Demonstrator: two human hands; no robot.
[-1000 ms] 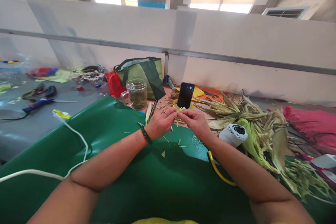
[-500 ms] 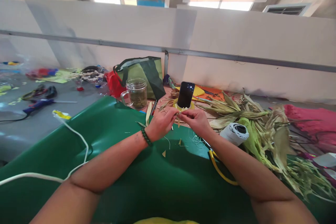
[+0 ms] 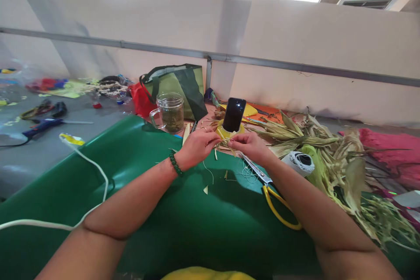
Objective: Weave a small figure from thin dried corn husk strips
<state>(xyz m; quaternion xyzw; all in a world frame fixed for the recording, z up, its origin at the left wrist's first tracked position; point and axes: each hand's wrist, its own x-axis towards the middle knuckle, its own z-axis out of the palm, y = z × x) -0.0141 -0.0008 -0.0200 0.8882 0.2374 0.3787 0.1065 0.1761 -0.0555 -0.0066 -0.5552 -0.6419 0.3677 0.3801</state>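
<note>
Between my fingertips is a small pale piece of corn husk (image 3: 225, 141), with a thin thread near it. My left hand (image 3: 199, 145), wearing a green bead bracelet (image 3: 175, 162), pinches its left side. From the right, my right hand (image 3: 251, 146) pinches the other side. Just behind stands a dark phone (image 3: 234, 114) on a yellow holder (image 3: 226, 131). Yellow-handled scissors (image 3: 267, 186) lie partly under my right forearm. Loose white thread (image 3: 248, 172) and small husk scraps (image 3: 205, 190) rest on the green mat (image 3: 183, 227) below my hands.
A glass mug (image 3: 171, 116) of liquid stands before a green bag (image 3: 179, 83). Dried corn husks (image 3: 328, 148) and a white thread spool (image 3: 299, 163) lie on the right. A white cable (image 3: 101, 170) crosses the mat on the left, near a blue glue gun (image 3: 42, 127).
My hands have drawn slightly apart, so the husk piece between them shows more. More of the scissors is uncovered beside my right forearm. The view has tipped down a little.
</note>
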